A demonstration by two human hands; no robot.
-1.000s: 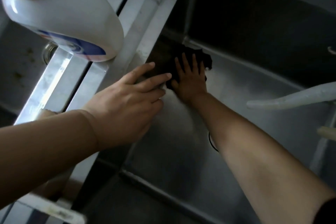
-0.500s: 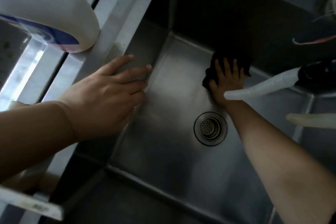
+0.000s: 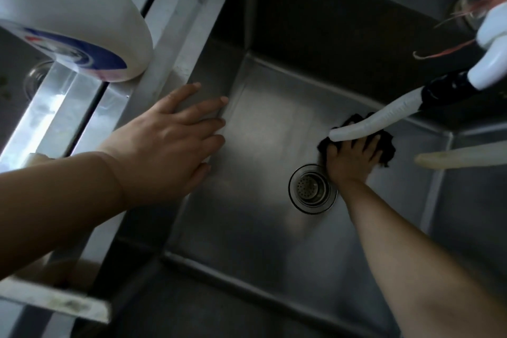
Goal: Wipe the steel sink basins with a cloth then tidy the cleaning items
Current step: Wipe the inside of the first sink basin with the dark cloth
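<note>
Brushed steel sink basin, smooth with a dull satin sheen, its rim catching brighter glare. Dark cloth, matt and nubbly. Perforated metal drain strainer, shiny. White bottle, glossy plastic. Pale hose, smooth, rubbery, semi-matt.

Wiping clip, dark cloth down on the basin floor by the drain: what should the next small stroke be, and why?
Probably sweep the cloth toward the near wall, past the drain. The right hand presses it flat on the basin floor just beyond the drain, under the hose; the left hand rests on the rim. The near floor looks the likeliest part left to cover.
</note>
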